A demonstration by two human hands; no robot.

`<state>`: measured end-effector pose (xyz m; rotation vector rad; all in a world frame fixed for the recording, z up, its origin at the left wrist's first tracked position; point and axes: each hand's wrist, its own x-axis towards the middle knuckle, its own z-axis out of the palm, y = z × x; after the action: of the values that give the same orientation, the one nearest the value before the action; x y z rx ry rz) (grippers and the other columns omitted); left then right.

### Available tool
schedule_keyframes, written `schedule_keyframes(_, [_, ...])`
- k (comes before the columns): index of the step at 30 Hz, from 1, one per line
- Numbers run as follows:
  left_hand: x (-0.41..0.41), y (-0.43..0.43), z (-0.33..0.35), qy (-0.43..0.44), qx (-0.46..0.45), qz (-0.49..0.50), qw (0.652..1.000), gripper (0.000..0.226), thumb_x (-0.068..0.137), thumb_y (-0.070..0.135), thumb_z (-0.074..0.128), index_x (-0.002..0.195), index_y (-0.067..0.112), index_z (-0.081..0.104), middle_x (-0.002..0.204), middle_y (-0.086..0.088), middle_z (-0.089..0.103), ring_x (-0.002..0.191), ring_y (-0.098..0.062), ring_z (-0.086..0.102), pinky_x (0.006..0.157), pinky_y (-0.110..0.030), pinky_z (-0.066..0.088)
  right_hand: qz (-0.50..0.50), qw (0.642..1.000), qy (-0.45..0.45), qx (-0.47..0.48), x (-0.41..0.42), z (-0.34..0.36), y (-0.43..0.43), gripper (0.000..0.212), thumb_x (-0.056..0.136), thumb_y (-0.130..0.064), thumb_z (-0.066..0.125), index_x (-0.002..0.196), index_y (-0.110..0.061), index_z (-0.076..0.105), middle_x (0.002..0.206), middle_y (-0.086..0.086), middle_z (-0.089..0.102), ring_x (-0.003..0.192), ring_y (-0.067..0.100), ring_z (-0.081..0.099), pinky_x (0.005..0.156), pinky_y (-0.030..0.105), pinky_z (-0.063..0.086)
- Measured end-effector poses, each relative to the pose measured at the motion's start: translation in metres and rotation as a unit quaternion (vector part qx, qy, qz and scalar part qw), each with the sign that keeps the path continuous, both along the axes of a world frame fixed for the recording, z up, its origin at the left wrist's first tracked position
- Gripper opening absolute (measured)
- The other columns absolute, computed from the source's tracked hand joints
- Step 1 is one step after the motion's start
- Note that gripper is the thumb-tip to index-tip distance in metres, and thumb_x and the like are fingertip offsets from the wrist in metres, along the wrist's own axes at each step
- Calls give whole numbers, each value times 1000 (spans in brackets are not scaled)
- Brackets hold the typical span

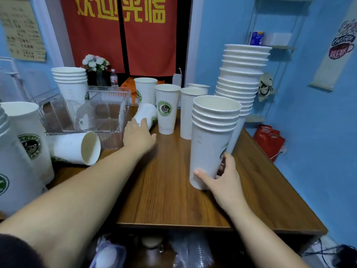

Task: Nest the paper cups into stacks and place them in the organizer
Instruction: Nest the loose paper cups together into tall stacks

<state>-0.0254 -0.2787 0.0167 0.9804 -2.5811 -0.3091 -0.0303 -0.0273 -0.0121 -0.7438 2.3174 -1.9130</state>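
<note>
Gripping nested cup stack (210,142) low with right hand (222,175), fingers curled, for steadying upright on table (164,180). Touching 1 tipped cup (146,113) beside clear organizer (123,105) with straight-fingered left hand (138,132) — likely nesting next.

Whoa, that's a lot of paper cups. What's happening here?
A person is sorting paper cups on a wooden table. Their right hand grips a short nested stack near its base, while the left hand reaches to a tipped cup beside the clear organizer. Several single cups stand loose behind, a fallen cup lies at the left, and a tall stack rises at the right.
</note>
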Motion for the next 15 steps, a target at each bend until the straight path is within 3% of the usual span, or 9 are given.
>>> schedule_keyframes(4, [-8, -10, -4, -79, -17, 29, 996, 65, 94, 34, 46, 148, 15, 15, 153, -26, 13, 135, -40, 25, 107, -43, 29, -13, 1000, -8, 4, 2, 0, -2, 81, 66, -25, 83, 132, -30, 36, 126, -14, 52, 116, 8, 54, 98, 38, 49])
schedule_keyframes(8, [-5, -5, -5, -92, -3, 30, 995, 67, 95, 31, 45, 150, 16, 9, 143, -23, 29, 125, -37, 38, 97, -40, 37, -18, 1000, -9, 2, 3, 0, -3, 81, 68, -22, 82, 135, -24, 36, 127, -14, 52, 116, 6, 54, 96, 32, 50])
schedule_keyframes(13, [10, 10, 2, -70, 2, 44, 997, 62, 93, 46, 43, 141, 11, 26, 152, -21, 18, 123, -39, 44, 88, -41, 42, -7, 1000, -17, -2, 2, -1, -2, 81, 68, -22, 82, 134, -26, 36, 126, -11, 53, 113, 11, 57, 90, 27, 52])
schedule_keyframes(15, [16, 16, 6, -58, -32, 49, 997, 59, 93, 50, 41, 135, 9, 34, 144, -19, 33, 117, -38, 49, 78, -39, 42, -3, 1000, -21, -7, 0, -2, -1, 80, 68, -21, 82, 134, -28, 36, 126, -11, 53, 112, 12, 58, 89, 27, 53])
